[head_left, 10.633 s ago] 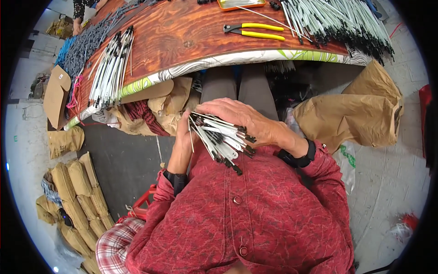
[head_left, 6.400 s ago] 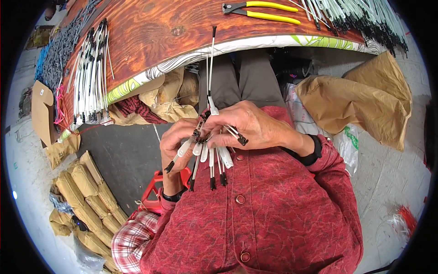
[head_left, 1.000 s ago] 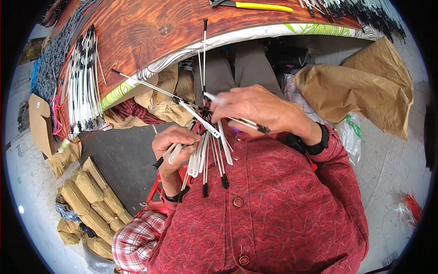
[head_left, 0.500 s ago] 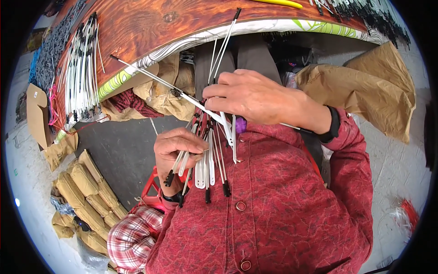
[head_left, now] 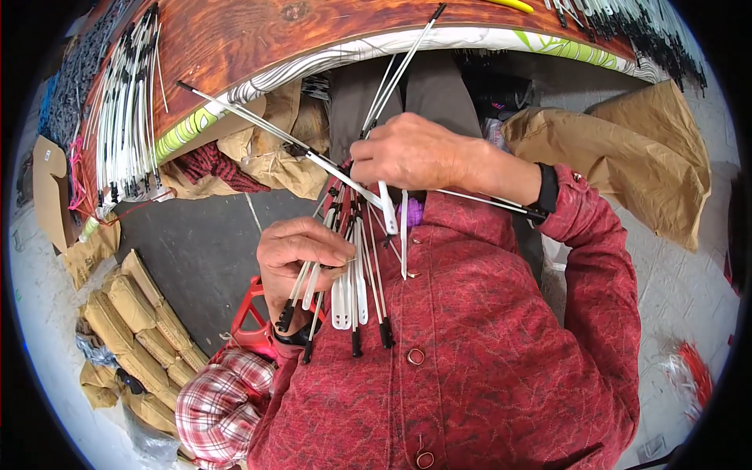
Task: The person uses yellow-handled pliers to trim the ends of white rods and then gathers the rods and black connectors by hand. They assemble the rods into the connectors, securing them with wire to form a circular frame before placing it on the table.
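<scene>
My left hand (head_left: 298, 254) is closed around a spread bundle of thin white rods with black tips and flat white strips (head_left: 360, 294) with holes at their ends. The bundle hangs in front of my red jacket. Above and right of it, my right hand (head_left: 411, 153) is closed on more white rods (head_left: 254, 120). Some stick out to the upper left and upper right; flat white ends hang below the fingers. Another black-tipped rod (head_left: 486, 200) shows below my right wrist. My fingers hide where the rods meet. Behind them is a small purple thing (head_left: 411, 211).
A brown wooden table (head_left: 227, 47) with a patterned cloth edge (head_left: 376, 51) curves across the top. Several white rods (head_left: 129, 117) lie at its left, more at far right. Brown paper (head_left: 611, 149) lies to the right; tan bundles (head_left: 141, 329) are at lower left.
My right hand has moved slightly left with its rods, and more of the rod below my right wrist shows. My left hand keeps its hold, shifted slightly left.
</scene>
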Demonstrator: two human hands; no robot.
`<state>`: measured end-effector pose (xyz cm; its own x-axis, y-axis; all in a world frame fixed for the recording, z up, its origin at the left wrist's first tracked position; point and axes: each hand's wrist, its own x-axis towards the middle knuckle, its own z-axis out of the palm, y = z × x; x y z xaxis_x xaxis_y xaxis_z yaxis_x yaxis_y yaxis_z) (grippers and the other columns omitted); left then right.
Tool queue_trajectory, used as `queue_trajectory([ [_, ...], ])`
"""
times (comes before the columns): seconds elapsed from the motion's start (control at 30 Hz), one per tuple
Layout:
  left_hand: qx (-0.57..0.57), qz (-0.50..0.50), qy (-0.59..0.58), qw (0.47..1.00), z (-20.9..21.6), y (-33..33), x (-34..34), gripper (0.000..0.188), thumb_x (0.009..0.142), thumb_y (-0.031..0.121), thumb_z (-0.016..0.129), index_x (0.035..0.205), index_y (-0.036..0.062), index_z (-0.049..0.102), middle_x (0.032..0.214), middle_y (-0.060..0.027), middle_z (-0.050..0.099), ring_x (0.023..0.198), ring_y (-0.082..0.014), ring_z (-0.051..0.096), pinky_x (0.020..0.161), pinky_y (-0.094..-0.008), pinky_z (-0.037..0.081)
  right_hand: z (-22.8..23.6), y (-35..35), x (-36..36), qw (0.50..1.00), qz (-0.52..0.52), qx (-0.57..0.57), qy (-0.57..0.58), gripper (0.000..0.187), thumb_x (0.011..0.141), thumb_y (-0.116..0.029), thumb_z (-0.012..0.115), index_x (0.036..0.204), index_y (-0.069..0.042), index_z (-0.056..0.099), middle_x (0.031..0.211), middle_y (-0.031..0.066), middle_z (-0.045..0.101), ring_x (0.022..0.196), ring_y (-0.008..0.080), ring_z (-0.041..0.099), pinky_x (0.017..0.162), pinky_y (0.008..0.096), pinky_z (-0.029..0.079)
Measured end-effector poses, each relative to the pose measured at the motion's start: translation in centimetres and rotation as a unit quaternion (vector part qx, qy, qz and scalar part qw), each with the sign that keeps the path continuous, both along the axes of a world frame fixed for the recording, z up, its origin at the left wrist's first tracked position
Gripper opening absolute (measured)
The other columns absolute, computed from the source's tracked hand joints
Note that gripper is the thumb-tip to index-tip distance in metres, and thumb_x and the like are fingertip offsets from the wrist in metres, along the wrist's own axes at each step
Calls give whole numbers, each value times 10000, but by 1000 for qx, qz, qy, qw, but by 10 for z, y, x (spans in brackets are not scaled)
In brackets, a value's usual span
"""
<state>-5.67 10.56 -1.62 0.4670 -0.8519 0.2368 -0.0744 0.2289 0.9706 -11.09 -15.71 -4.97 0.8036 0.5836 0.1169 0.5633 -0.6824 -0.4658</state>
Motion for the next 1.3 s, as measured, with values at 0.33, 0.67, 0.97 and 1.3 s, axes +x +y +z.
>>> queue_trajectory([
  [0.33,-9,28,-7,1000,-2,4,0,245,662,-9,823,885,51,743,827,-149,730,666,-195,683,616,-297,556,-5,-16,-4,844,-278,400,224,261,932,-109,675,1178,-26,646,1041,65,692,934,152,672,828,298,554],
  [0.67,-12,9,1,1000,-8,-1,7,224,680,2,821,875,55,726,829,-157,721,661,-192,672,635,-295,561,-38,-64,-75,780,-265,349,446,349,929,-199,691,1217,-11,633,1065,92,691,1047,182,644,958,348,497],
  [0.97,-16,49,28,998,-12,11,3,239,674,2,843,884,51,741,831,-150,727,706,-214,707,700,-331,599,-14,-52,-45,934,-96,104,329,361,971,-305,597,1249,-77,627,1202,155,662,1190,354,590,1044,442,439],
  [1.3,-34,80,47,995,-16,10,4,195,724,76,845,864,53,711,823,-154,725,645,-169,659,696,-321,597,-31,-54,-76,940,-127,140,282,317,961,-223,537,1228,-97,655,1224,149,647,1167,349,594,1007,446,456],
])
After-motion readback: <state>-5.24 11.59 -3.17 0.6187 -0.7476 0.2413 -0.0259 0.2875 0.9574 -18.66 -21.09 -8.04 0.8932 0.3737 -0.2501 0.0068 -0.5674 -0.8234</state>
